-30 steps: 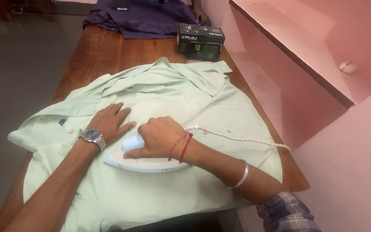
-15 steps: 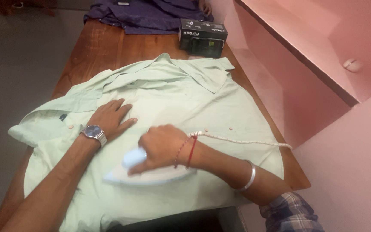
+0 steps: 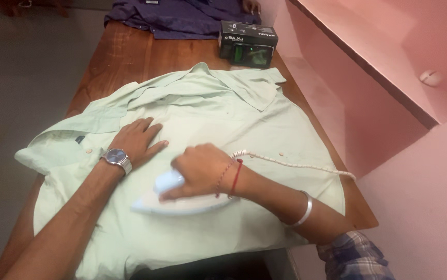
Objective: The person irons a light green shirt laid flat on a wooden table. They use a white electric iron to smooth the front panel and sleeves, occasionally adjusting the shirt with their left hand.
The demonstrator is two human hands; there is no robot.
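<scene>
A pale green shirt (image 3: 208,114) lies spread over a brown wooden table (image 3: 125,57). My right hand (image 3: 200,168) grips the light blue handle of a white electric iron (image 3: 174,202) that rests flat on the shirt's lower middle. A white braided cord (image 3: 291,165) runs from the iron to the right over the table's edge. My left hand (image 3: 135,140), with a wristwatch on its wrist, lies flat on the cloth, fingers spread, just left of the iron.
A black carton (image 3: 248,44) stands at the table's far right. Behind it lies a dark purple garment (image 3: 177,18) with another person's hand (image 3: 251,6) on it. A pink wall and ledge (image 3: 379,62) run along the right; grey floor lies left.
The iron slid down and a little left over the shirt, then slightly right and up again. My left hand stayed pressed on the cloth.
</scene>
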